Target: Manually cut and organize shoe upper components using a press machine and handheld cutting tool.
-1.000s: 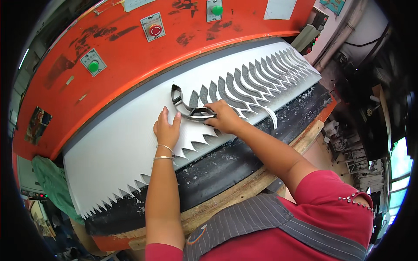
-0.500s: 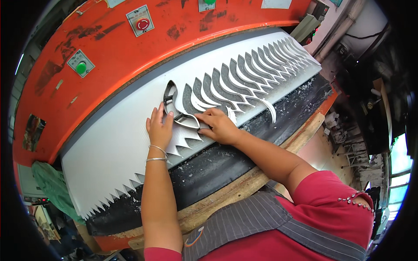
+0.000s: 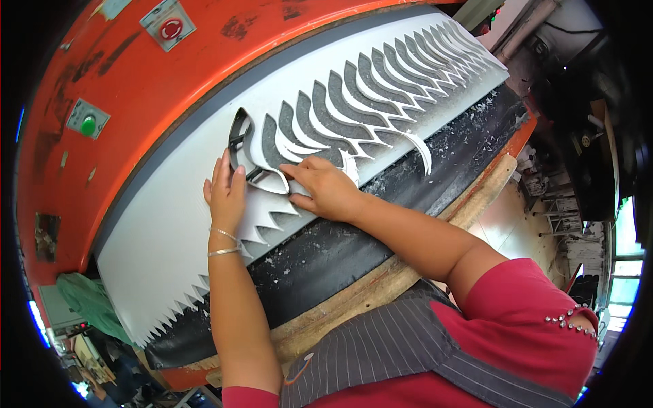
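Observation:
A curved metal cutting die (image 3: 239,124), dark inside with a bright rim, stands on a white sheet (image 3: 160,251) just left of a row of wavy cut-outs. My left hand (image 3: 226,197) holds its left side, fingers stretched along the wall and thumb near the lower part. Closed at its lower right end, my right hand (image 3: 326,190) has its index finger against the rim and its thumb below. The sheet's near edge is cut into sharp points. A thin white offcut strip (image 3: 422,153) curls over that edge, right of my hands.
Behind the sheet rises an orange press (image 3: 153,119) with a red button (image 3: 171,28) and a green button (image 3: 88,124). A black surface (image 3: 306,255) sprinkled with white scraps runs along the near side, edged by a wooden rail (image 3: 340,292). A green cover (image 3: 92,302) hangs at the left.
The whole scene has shifted up and to the left in the picture. Both hands stay on the cutting die, which keeps nearly the same place beside the cut-outs.

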